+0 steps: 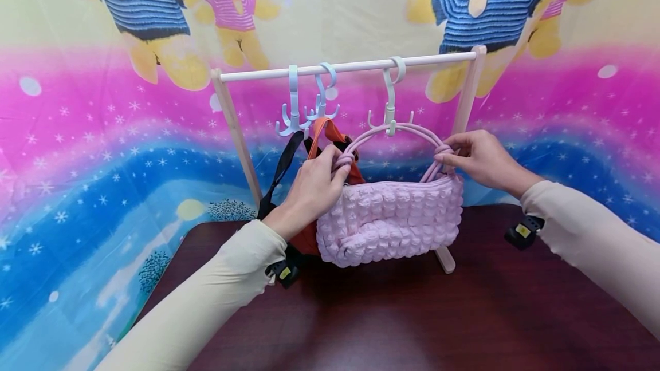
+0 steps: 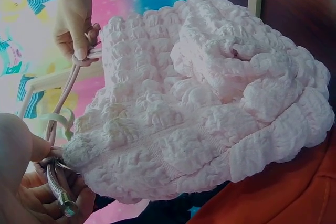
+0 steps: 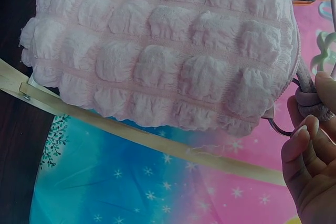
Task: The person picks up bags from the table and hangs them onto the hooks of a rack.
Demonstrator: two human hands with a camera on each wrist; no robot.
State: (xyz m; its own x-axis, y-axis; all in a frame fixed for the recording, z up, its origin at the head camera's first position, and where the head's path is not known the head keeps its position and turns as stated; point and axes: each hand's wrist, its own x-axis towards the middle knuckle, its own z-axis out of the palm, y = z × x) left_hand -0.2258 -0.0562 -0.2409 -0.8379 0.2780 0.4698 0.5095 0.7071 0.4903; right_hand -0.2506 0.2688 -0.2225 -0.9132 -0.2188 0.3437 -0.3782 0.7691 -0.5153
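A puffy pink handbag (image 1: 392,216) is held up in front of a rack by its corded handle (image 1: 407,126). My left hand (image 1: 317,182) pinches the knot at the handle's left end; in the left wrist view a metal-tipped cord end shows by those fingers. At the opposite end, my right hand (image 1: 482,156) pinches the other knot (image 3: 310,100) between thumb and fingers. The top of the handle meets the front prong of a pale green hook hanger (image 1: 390,107); whether the prong bears its weight I cannot tell.
The white rod (image 1: 350,66) of the wooden rack also carries two pale blue hook hangers (image 1: 294,102). An orange bag (image 1: 304,239) and a black strap (image 1: 282,168) hang at the left, partly behind my left hand. Below lies a dark red-brown table (image 1: 392,314).
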